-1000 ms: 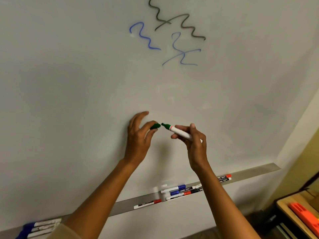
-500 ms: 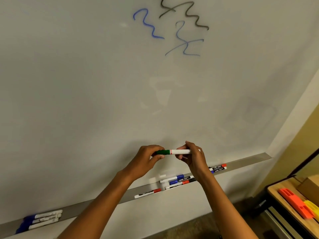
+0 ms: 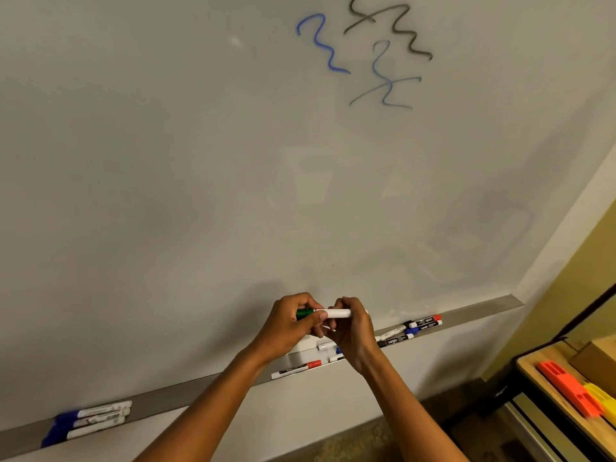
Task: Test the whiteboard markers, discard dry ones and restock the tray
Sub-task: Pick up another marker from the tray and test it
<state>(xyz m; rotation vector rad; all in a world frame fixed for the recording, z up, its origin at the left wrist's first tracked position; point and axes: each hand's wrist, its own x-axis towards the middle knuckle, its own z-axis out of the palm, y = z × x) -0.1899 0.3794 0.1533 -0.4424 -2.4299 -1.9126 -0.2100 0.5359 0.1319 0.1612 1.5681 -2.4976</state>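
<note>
Two hands meet in front of the whiteboard (image 3: 166,195), just above its tray (image 3: 483,311), and between them you hold one green marker (image 3: 336,313) lying roughly level. Your left hand (image 3: 293,325) curls round the green cap end, thumb laid along the front of it. Your right hand (image 3: 353,331) wraps the white barrel, fingers bent over the top. The knuckles of both hands touch or nearly touch below the marker; the cap sits on the barrel, though you cannot tell whether it is pressed fully home.

Below your wrists, a red-capped marker (image 3: 296,369) lies in the tray, with more markers partly hidden behind your right hand. To the right of that hand, a cluster of black, blue and red markers (image 3: 416,328) rests further along the tray. Well apart at the far left end, three blue-capped markers (image 3: 86,421) lie stacked together.

High on the board sit a blue squiggle (image 3: 321,45), a grey-black squiggle (image 3: 393,28) and a fainter blue one (image 3: 383,81) crossing a grey stroke.

At the lower right, a counter (image 3: 546,395) carries an orange block (image 3: 570,388), a yellow one (image 3: 603,400) touching it, and a cardboard box (image 3: 596,361).
</note>
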